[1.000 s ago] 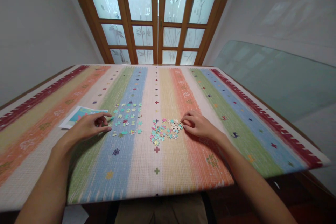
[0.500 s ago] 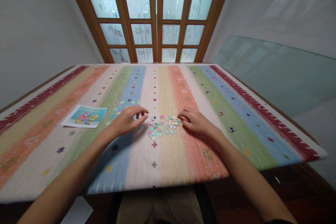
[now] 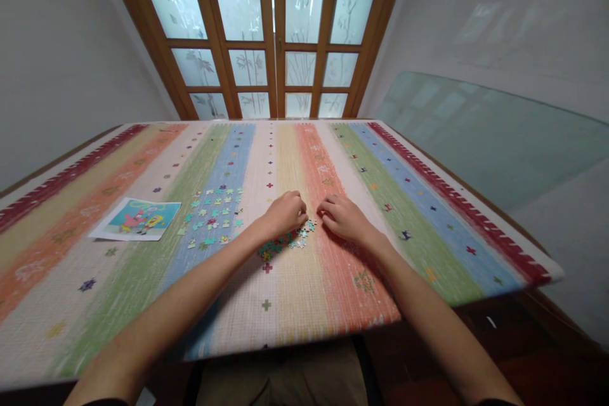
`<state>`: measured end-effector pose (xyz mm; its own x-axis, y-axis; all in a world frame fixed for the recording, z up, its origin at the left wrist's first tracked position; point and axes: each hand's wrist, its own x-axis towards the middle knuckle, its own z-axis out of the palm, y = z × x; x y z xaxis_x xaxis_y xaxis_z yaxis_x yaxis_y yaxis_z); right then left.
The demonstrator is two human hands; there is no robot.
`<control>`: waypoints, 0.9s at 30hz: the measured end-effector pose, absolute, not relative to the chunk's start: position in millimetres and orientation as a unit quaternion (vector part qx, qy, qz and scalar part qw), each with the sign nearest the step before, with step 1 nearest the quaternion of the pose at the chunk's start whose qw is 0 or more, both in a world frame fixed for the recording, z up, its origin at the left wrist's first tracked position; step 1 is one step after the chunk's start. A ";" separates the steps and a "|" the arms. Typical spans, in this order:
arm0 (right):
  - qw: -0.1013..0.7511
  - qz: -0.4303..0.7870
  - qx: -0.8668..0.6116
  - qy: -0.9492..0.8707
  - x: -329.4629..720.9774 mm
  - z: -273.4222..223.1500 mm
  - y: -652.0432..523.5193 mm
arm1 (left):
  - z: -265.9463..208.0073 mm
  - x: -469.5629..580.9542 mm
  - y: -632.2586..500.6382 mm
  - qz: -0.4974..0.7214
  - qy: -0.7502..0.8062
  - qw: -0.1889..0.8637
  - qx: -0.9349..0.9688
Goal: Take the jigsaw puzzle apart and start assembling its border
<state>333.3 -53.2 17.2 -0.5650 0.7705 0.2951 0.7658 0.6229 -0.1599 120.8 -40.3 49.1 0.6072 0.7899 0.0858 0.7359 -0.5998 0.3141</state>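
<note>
My left hand [image 3: 285,212] is over the top of a loose pile of jigsaw puzzle pieces [image 3: 285,243], its fingers curled together at the pile's right side. My right hand [image 3: 345,219] rests just right of the pile with thumb and fingertips pinched, a small gap from the left. Whatever either hand holds is hidden by the fingers. Left of the pile, several more puzzle pieces [image 3: 215,212] lie spread apart in rough rows. My left hand and forearm cover part of the pile.
A printed picture card [image 3: 143,219] with cartoon figures lies left of the spread pieces. A striped cloth [image 3: 304,304] covers the table. Glazed wooden doors [image 3: 275,38] stand beyond its far edge, and a glass panel [image 3: 476,127] leans against the right wall.
My left hand has moved right, from between the spread pieces and the pile to over the pile, and its fingers have closed. My right hand stays near the pile. The view has shifted slightly.
</note>
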 end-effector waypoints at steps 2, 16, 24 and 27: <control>0.158 0.010 -0.442 -0.883 332.0 18.6 -54.1 | 48.3 122.6 -41.0 0.115 0.446 0.134 0.878; 0.125 0.015 -0.453 -0.883 329.8 28.2 -57.8 | 51.4 117.3 -34.3 0.196 0.463 0.311 0.807; 0.133 -0.009 -0.437 -0.889 330.7 25.7 -57.1 | 64.0 84.6 -39.8 0.331 0.429 0.358 0.760; 0.147 -0.017 -0.429 -0.891 332.6 24.6 -56.0 | 70.8 61.5 -50.1 0.390 0.418 0.347 0.744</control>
<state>332.6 -56.0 24.6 -0.5882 0.7600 0.2763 0.7698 0.6309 -0.0966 61.5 -50.1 70.8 0.3468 0.8917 0.2908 0.3504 -0.4108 0.8417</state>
